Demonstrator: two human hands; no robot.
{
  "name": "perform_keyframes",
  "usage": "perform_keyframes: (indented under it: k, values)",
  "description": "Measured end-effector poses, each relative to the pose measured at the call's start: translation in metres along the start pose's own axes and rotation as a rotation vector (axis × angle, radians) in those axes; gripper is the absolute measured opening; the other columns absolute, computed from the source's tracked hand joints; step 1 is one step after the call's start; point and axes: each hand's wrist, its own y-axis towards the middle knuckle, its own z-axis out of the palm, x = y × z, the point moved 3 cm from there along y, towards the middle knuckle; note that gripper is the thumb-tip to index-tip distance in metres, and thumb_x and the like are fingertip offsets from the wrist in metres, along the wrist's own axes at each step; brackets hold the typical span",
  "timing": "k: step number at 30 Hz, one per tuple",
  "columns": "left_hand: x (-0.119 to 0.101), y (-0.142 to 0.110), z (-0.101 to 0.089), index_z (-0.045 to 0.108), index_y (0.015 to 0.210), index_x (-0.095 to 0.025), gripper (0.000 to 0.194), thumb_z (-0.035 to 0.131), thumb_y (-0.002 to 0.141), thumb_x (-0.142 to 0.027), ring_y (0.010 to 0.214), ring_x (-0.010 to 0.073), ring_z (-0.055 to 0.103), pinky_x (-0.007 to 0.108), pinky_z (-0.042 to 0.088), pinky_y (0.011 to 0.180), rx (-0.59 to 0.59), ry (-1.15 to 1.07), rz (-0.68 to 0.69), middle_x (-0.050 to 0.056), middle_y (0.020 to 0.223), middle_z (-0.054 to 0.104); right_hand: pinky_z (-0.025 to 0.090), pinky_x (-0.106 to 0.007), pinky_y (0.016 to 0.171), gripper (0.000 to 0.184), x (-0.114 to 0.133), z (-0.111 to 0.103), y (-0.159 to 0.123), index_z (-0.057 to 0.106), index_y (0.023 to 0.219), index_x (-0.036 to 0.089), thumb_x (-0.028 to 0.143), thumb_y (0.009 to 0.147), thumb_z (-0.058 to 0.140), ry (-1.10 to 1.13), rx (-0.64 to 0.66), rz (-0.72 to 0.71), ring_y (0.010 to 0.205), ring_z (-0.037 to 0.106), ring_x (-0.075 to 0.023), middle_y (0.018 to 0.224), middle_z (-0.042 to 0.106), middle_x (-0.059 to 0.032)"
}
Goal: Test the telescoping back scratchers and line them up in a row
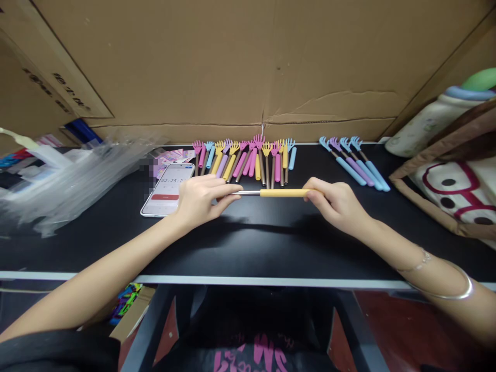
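Observation:
My left hand [203, 199] pinches the bare metal end of a back scratcher, its fingers covering that tip, so I cannot tell whether a claw head is on it. The back scratcher's yellow handle [284, 193] lies level above the table, and my right hand [335, 204] grips its far end between thumb and fingers. Just behind, a row of pink, yellow, blue and purple claw heads [258, 140] on metal rods lies among loose coloured handle sleeves [278, 168]. Right of these, several back scratchers [358, 164] with blue and purple handles lie side by side.
A phone [160, 207] showing a timer lies by my left forearm. Clear plastic sleeves [77, 178] are heaped at left. A bag [461, 191] and a bottle [422, 126] stand at right. Cardboard [232, 62] walls the back of the black table [248, 258].

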Motion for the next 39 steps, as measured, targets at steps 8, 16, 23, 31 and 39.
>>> perform_keyframes:
  k: [8,16,23,31,39]
  values:
    - [-0.001,0.0,-0.003,0.076,0.089,-0.023,0.021,0.059,0.093,-0.035,0.053,0.0105,0.052,0.026,0.03,0.048,-0.037,0.148,0.102,-0.002,0.06,0.066,0.028,-0.025,0.051,0.037,-0.003,0.01,0.003,0.048,0.067,0.021,0.041,0.096,0.037,0.254,0.113,0.138,0.046,0.034,-0.0098,0.053,0.037,0.0052]
    - [-0.002,-0.001,-0.002,0.075,0.089,-0.025,0.022,0.058,0.093,-0.038,0.053,0.0113,0.052,0.027,0.029,0.049,-0.028,0.225,0.144,-0.003,0.058,0.064,0.026,-0.026,0.05,0.046,-0.012,0.021,0.001,0.045,0.065,0.021,0.056,0.094,0.037,0.469,0.237,0.266,0.047,0.029,-0.0091,0.054,0.034,0.0058]
    - [0.001,0.002,0.003,0.075,0.089,-0.024,0.026,0.056,0.095,-0.039,0.06,0.0125,0.059,0.027,0.031,0.05,0.048,0.138,0.039,-0.001,0.067,0.07,0.029,-0.026,0.053,0.039,-0.011,0.016,0.003,0.049,0.068,0.02,0.047,0.094,0.037,0.317,0.151,0.255,0.05,0.036,-0.0107,0.054,0.039,0.0043]
    - [0.005,0.001,0.006,0.075,0.091,-0.024,0.031,0.05,0.097,-0.042,0.063,0.0133,0.062,0.027,0.031,0.049,0.1,0.108,0.007,0.0,0.069,0.071,0.031,-0.025,0.054,0.032,-0.013,0.013,0.006,0.056,0.075,0.02,0.041,0.093,0.039,0.173,0.122,0.196,0.051,0.042,-0.0118,0.057,0.046,0.0029]
    - [0.008,-0.001,0.01,0.073,0.091,-0.024,0.03,0.051,0.096,-0.044,0.065,0.0135,0.064,0.025,0.032,0.05,0.137,0.059,-0.047,0.0,0.071,0.071,0.031,-0.024,0.051,0.027,-0.014,0.01,0.004,0.056,0.081,0.021,0.042,0.092,0.043,0.011,0.11,0.179,0.05,0.047,-0.0124,0.059,0.053,0.0015]
